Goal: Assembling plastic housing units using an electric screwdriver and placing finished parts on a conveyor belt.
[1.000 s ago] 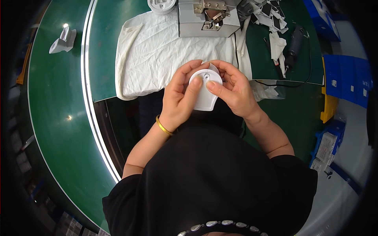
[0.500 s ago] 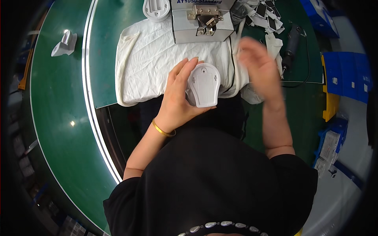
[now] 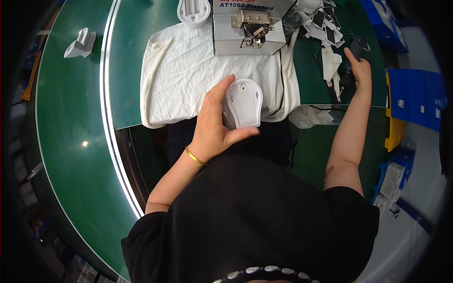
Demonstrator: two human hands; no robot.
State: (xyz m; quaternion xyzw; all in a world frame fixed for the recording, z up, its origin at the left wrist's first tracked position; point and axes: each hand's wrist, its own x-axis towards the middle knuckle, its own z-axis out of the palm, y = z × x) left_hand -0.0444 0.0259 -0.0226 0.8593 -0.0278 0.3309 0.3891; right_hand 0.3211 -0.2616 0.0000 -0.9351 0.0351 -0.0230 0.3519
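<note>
My left hand (image 3: 213,118) holds a white plastic housing (image 3: 245,104) with a wide rounded top and a narrower lower end. Its recessed face is turned up, showing a small hole and two slots. The thumb lies along the lower edge and the fingers along the left side. At the right of the bench, my right hand (image 3: 361,70) is around a dark electric screwdriver (image 3: 359,45), thumb stretched along its left side. Some of the fingers are hidden. Close by lies a crumpled white cloth strip (image 3: 331,66).
A white cloth (image 3: 184,70) covers the bench edge before me. Behind it stands a grey box with a metal fixture (image 3: 255,28), beside another white housing (image 3: 193,14). Several white pieces (image 3: 325,23) are piled at far right. A white part (image 3: 81,43) rests far left. Blue bins (image 3: 415,94) stand right.
My right hand has moved right from above the cloth onto the electric screwdriver. My left hand keeps the white housing in nearly the same place. The view has shifted slightly.
</note>
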